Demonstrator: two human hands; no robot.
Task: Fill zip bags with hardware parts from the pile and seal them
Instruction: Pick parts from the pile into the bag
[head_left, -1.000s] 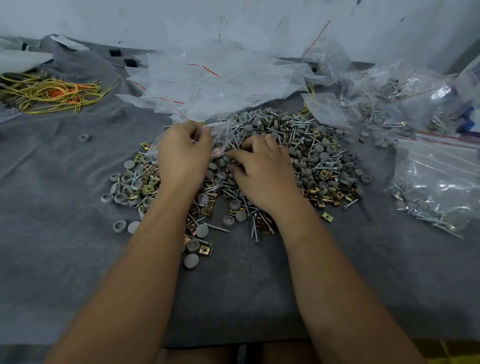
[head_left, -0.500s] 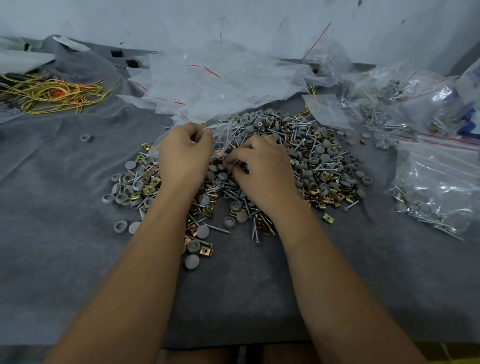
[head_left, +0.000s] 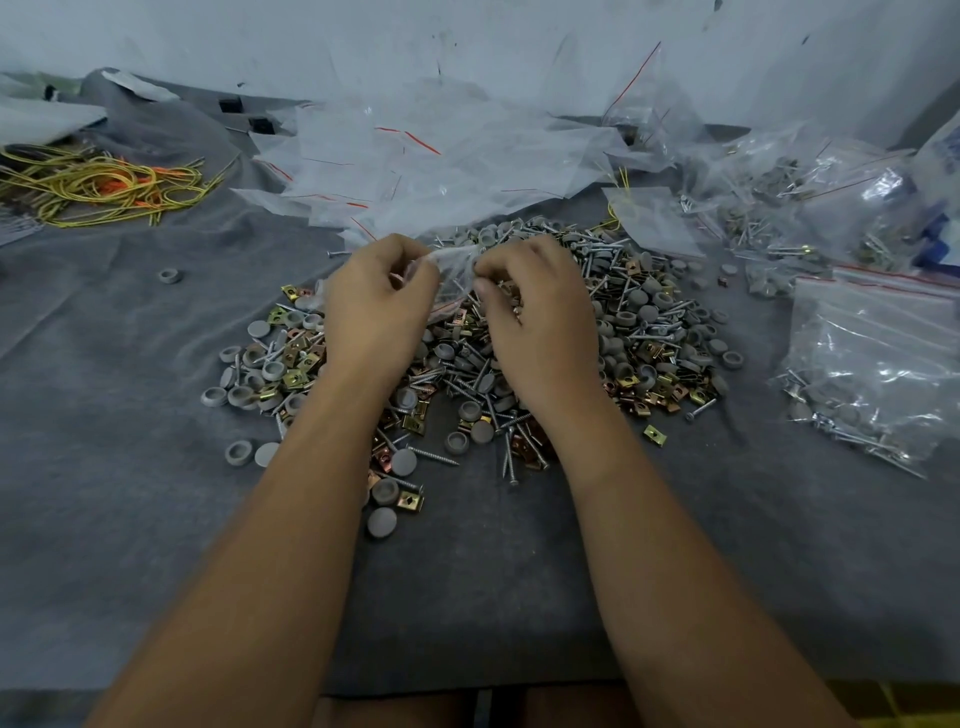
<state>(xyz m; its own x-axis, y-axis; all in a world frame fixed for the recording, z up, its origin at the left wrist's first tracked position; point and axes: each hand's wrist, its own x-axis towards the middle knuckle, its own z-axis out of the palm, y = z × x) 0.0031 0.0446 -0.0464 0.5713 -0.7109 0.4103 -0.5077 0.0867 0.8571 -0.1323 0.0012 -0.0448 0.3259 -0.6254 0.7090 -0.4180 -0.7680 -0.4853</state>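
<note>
Since half a second ago I see the right hand has risen off the pile and come level with the left hand, so both now meet at the mouth of the small zip bag. The left hand's fingers are curled and pinching the bag's left edge; the right hand's thumb and fingers are pinched on its right edge, and the clear plastic is stretched between them just above the pile of hardware parts. I can make out a few screws through the bag, though I cannot tell how full it is. The pile, a mix of gray round caps, silver screws and brass-colored clips, lies spread on the gray cloth beneath and around both hands. Behind it sits a loose heap of empty zip bags with red seal lines. To my right lie filled bags holding screws and caps. At far left, a tangle of yellow and orange wires rests on the cloth, and a single gray cap lies apart from the pile.
</note>
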